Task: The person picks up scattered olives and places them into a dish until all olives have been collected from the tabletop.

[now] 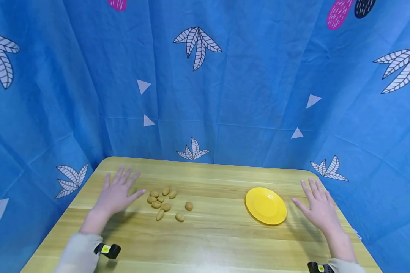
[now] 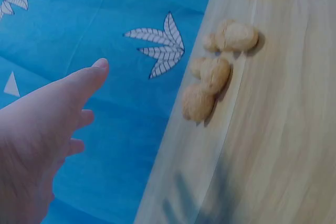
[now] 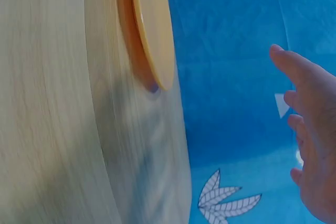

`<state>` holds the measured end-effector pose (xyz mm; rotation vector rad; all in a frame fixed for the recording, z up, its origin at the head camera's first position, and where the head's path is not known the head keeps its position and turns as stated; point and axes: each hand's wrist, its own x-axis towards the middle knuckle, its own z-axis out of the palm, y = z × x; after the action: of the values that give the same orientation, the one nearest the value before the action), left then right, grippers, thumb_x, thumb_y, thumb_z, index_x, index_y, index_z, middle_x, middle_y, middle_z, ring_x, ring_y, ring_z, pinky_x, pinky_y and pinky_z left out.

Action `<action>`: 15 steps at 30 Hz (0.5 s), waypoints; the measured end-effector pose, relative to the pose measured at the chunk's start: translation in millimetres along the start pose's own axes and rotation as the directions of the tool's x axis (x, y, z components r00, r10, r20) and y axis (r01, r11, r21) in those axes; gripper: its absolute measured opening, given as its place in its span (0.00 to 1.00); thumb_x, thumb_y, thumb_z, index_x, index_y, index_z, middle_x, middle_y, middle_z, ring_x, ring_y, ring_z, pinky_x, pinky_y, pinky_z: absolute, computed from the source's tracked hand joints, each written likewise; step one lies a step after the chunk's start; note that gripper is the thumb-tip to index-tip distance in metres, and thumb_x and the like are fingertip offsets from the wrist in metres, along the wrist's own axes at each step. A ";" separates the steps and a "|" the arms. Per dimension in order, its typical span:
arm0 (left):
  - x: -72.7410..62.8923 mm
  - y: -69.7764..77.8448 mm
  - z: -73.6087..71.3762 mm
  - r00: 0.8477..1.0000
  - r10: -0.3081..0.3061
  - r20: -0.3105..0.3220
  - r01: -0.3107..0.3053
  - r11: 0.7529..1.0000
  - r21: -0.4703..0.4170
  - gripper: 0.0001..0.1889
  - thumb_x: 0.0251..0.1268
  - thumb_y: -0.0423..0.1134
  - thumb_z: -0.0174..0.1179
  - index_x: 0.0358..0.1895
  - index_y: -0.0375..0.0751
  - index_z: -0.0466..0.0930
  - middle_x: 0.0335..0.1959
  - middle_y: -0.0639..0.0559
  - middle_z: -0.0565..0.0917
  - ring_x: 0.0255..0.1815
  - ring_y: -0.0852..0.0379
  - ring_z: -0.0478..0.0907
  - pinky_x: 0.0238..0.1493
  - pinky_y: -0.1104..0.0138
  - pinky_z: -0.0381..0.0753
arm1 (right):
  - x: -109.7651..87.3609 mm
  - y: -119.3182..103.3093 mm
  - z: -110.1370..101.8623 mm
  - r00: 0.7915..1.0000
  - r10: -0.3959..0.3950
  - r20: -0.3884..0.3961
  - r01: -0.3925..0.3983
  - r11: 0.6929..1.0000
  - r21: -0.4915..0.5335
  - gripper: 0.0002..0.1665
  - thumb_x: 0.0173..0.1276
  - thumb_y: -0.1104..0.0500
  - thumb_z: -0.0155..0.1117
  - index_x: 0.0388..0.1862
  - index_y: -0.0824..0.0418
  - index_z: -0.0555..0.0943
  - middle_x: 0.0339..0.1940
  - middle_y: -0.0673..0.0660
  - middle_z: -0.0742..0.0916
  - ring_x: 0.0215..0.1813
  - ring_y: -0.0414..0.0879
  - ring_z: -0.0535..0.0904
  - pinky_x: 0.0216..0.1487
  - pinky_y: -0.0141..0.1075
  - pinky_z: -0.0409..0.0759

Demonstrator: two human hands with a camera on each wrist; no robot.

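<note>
Spread fingers and an outstretched thumb mark my left hand (image 1: pixel 114 193), held above the left side of the table with nothing in it. Close to its thumb lies a loose group of several small tan, nut-like lumps (image 1: pixel 156 204), oval and slightly uneven. The left wrist view shows some of these lumps (image 2: pixel 233 36) beyond the thumb. On the other side, my right hand (image 1: pixel 319 208) is also spread and holds nothing. A round yellow plate (image 1: pixel 266 206) lies just left of its thumb; the right wrist view catches the plate (image 3: pixel 155 24) edge-on, partly cut off.
Both hands hover over a light wooden table (image 1: pixel 212 235) with rounded far corners. A blue curtain (image 1: pixel 253 76) with leaf and triangle prints hangs behind and beside it. Black wrist straps (image 1: pixel 107 250) sit at the sleeves.
</note>
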<state>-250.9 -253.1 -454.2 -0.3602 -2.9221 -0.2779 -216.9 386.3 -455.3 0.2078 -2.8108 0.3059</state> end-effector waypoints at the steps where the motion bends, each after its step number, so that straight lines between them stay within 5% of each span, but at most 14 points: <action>1: -0.9 3.1 -0.5 1.000 0.008 -0.009 -0.008 1.000 -0.008 0.41 0.67 0.70 0.45 0.76 0.48 0.57 0.78 0.36 0.52 0.80 0.34 0.39 0.71 0.32 0.31 | 0.7 -1.9 0.0 1.000 -0.005 0.001 0.005 1.000 -0.001 0.47 0.73 0.38 0.51 0.80 0.56 0.45 0.80 0.67 0.49 0.81 0.63 0.35 0.74 0.65 0.36; 10: -9.6 35.4 -0.8 0.993 0.097 -0.064 -0.099 0.995 -0.029 0.39 0.65 0.66 0.52 0.73 0.47 0.63 0.75 0.37 0.60 0.78 0.35 0.49 0.71 0.33 0.41 | 5.3 -21.9 5.1 0.996 -0.024 0.084 0.025 1.000 -0.011 0.49 0.72 0.34 0.49 0.80 0.58 0.46 0.79 0.68 0.52 0.81 0.64 0.38 0.73 0.66 0.41; 15: -13.9 51.4 3.2 0.974 0.181 -0.134 -0.181 0.983 0.013 0.37 0.61 0.64 0.59 0.69 0.46 0.69 0.72 0.40 0.67 0.75 0.38 0.58 0.72 0.36 0.47 | 6.7 -32.2 9.2 0.990 -0.028 0.140 0.028 1.000 0.000 0.50 0.70 0.33 0.50 0.79 0.62 0.51 0.79 0.70 0.54 0.80 0.65 0.42 0.73 0.66 0.42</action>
<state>-225.1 -206.5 -451.8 -0.5798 -2.7346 -0.2624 -220.2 352.4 -455.7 0.2785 -2.9437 0.2933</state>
